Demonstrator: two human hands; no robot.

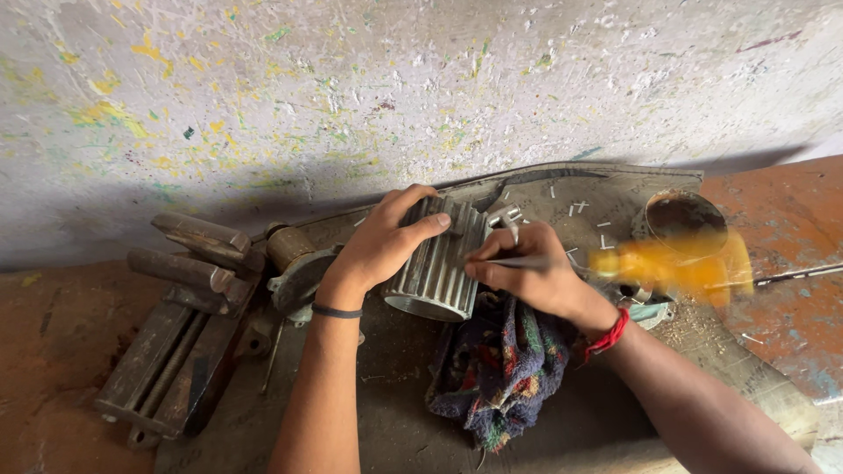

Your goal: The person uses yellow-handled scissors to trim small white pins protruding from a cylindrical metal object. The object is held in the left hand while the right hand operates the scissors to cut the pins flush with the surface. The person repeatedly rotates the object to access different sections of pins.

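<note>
The left hand (382, 246) grips a ribbed metal cylinder (436, 263) on the bench (562, 421) — the right hand (527, 272) clasps a yellow-handled screwdriver (667, 263) against it, above a rag (500, 369).

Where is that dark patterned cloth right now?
In the head view, the dark patterned cloth lies crumpled near the bottom centre of the work surface, just below the ribbed metal cylinder and under the right hand.

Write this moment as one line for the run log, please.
left hand: grips ribbed metal housing | right hand: holds yellow-handled tool, blurred, at housing | below: multicoloured cloth | left: bench vise
</note>
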